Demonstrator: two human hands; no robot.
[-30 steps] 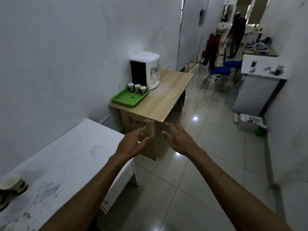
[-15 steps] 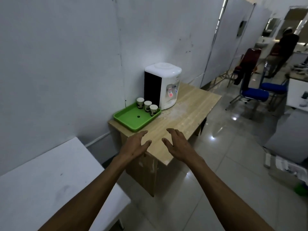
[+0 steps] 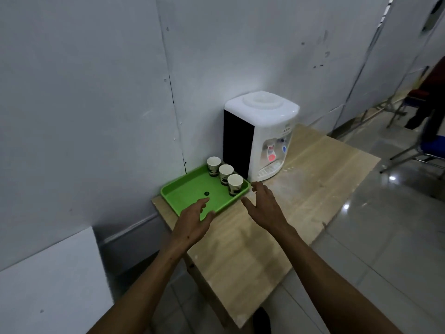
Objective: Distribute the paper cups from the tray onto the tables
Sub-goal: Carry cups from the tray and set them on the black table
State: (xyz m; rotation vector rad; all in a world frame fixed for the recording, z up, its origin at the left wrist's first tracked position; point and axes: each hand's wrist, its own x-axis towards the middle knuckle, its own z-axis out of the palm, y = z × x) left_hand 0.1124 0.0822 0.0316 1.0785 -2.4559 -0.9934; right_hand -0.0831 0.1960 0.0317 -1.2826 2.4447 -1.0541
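Paper cups (image 3: 225, 175), three in a row, stand at the far right of the green tray (image 3: 190, 192) beside the dispenser (image 3: 260, 138). I have both hands reaching in, left hand (image 3: 192, 224) and right hand (image 3: 265, 206) empty, fingers spread. Next I judge a grip on the tray's rims.

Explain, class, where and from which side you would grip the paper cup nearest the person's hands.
Probably round its side wall, coming from the right: the nearest cup stands upright at the green tray's right edge, with another cup just behind it and the open right hand alongside.
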